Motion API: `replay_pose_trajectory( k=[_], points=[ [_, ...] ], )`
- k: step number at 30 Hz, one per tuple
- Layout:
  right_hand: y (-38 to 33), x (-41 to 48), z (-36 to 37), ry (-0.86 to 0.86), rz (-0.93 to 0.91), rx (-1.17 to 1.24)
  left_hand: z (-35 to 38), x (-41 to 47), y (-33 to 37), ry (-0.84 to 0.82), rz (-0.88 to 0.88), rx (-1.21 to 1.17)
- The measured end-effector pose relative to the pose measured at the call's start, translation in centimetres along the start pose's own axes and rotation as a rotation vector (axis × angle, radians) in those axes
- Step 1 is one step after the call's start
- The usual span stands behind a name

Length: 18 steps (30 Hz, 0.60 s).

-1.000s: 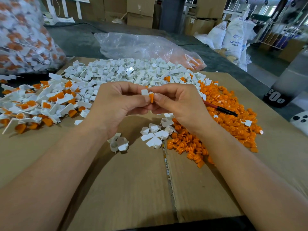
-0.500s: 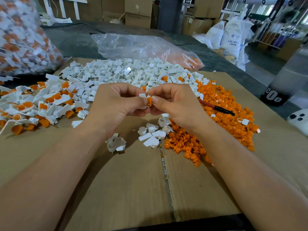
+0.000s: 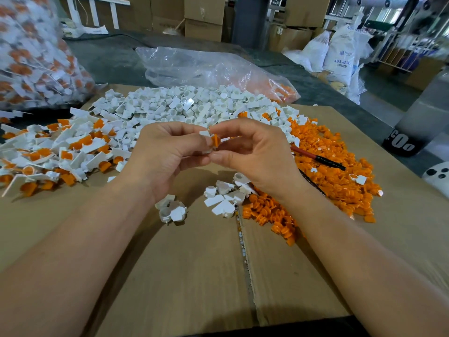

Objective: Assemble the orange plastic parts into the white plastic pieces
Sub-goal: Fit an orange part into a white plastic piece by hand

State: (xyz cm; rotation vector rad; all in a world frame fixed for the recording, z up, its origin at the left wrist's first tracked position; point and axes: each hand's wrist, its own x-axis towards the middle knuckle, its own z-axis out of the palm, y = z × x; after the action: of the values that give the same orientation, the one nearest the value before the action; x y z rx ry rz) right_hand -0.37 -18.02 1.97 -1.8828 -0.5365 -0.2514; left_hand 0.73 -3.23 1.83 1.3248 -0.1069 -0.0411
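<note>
Cardboard sheet (image 3: 184, 276) before me; warehouse boxes (image 3: 204, 18) stand far. White heap (image 3: 184, 105) far, orange heap (image 3: 335, 171) right, assembled heap (image 3: 60, 152) left. Centre, my left hand (image 3: 165, 154) pinches one white piece (image 3: 204, 133), my right hand (image 3: 257, 156) one orange part (image 3: 215, 140).

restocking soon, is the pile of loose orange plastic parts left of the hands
No, the pile of loose orange plastic parts lies beside the right hand.
</note>
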Motion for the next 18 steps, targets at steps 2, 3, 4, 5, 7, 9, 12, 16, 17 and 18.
replay_pose_trajectory(
  k=[2,3,4,5,7,9,12,16,17,18],
  points=[
    [-0.02,-0.03,0.16,0.034,-0.027,0.000,-0.02,-0.04,-0.04,-0.009,-0.011,0.003],
    [0.01,-0.03,0.20,0.041,-0.031,0.004,-0.07,-0.02,-0.11,-0.008,-0.016,0.007],
    [0.04,-0.03,0.21,0.045,-0.031,0.010,-0.09,-0.01,-0.17,-0.005,-0.020,0.009],
    [0.06,-0.02,0.19,0.048,-0.030,0.018,-0.13,0.05,-0.21,-0.003,-0.024,0.007],
    [0.16,0.04,0.14,0.042,-0.026,0.033,-0.13,0.17,-0.29,-0.006,-0.035,0.004],
    [0.25,0.07,0.05,0.042,-0.022,0.040,-0.09,0.18,-0.34,-0.011,-0.046,0.002],
    [0.31,0.10,-0.16,0.047,-0.030,0.030,-0.07,0.17,-0.36,-0.012,-0.049,-0.004],
    [0.27,0.13,-0.27,0.034,-0.028,0.029,-0.04,0.10,-0.35,-0.018,-0.047,0.003],
    [0.24,0.15,-0.30,0.033,-0.027,0.029,-0.04,0.10,-0.35,-0.017,-0.045,0.011],
    [0.21,0.14,-0.31,0.031,-0.026,0.031,-0.04,0.07,-0.35,-0.016,-0.042,0.019]
  ],
)
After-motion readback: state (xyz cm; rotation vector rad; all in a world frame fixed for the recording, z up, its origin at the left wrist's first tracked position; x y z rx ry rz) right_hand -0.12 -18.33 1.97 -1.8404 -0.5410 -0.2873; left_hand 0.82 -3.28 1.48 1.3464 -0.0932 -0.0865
